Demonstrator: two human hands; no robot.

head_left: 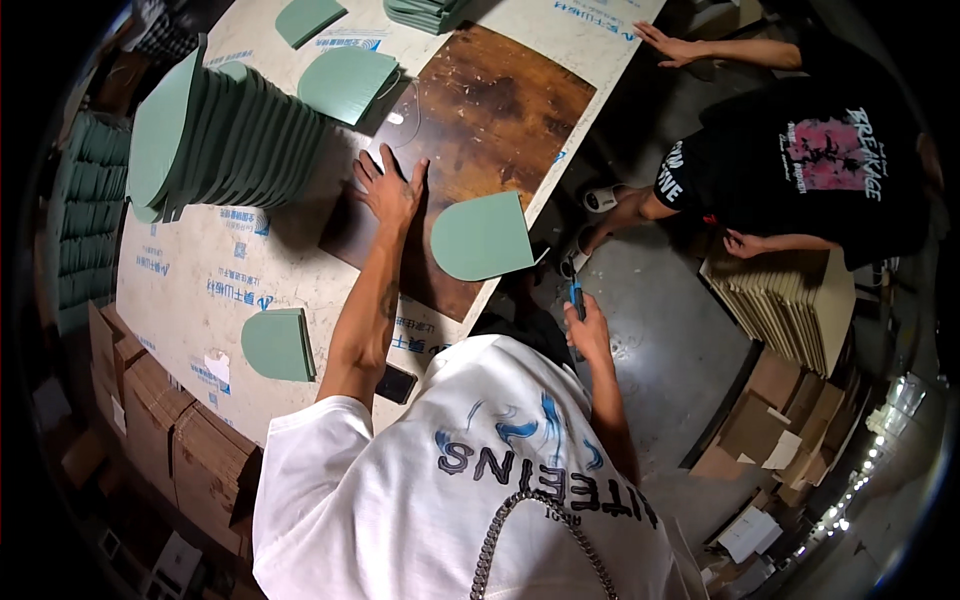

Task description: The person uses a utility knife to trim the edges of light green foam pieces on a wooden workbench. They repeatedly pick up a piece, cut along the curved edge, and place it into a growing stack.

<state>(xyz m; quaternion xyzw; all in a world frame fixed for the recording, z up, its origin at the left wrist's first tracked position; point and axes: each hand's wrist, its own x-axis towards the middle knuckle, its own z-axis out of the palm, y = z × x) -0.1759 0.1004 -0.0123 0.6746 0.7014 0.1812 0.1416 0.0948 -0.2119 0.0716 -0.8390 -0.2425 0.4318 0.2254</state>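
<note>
My left hand (392, 192) lies with fingers spread on a dark brown wood-patterned board (500, 100) on the table. My right hand (588, 327) is off the table's right edge, wrapped around a slim blue-and-black handled tool (576, 296); I cannot make out its exact kind. A pale green panel with one rounded end (484, 238) lies between my hands, its straight end by the table edge. Something small and thin juts out beside that end. Left of my left hand, a tall stack of similar green panels (165, 140) stands on edge.
More green pieces lie on the white printed table (190, 290), one with a pale cord (388, 85). A phone (396, 385) rests near my body. Another person in black (800, 150) crouches at right, beside stacked boards (785, 305). Cardboard (210, 450) stands at lower left.
</note>
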